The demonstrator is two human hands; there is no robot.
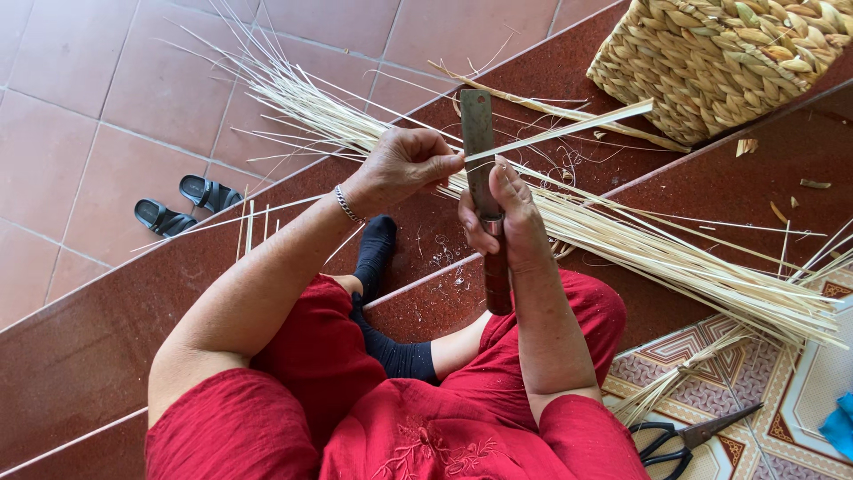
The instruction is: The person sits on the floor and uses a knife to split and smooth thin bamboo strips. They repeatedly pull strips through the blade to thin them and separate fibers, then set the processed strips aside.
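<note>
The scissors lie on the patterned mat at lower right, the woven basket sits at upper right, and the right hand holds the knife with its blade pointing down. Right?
Not quite: in the head view the right hand holds the knife with its blade pointing up. The scissors and woven basket are as stated.

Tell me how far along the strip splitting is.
Done, it seems: a large heap of thin strips lies across the step, beside a woven basket. In hand: the right hand holds a knife upright while the left hand draws a wider strip against the blade. How much is left cannot be told.
</note>
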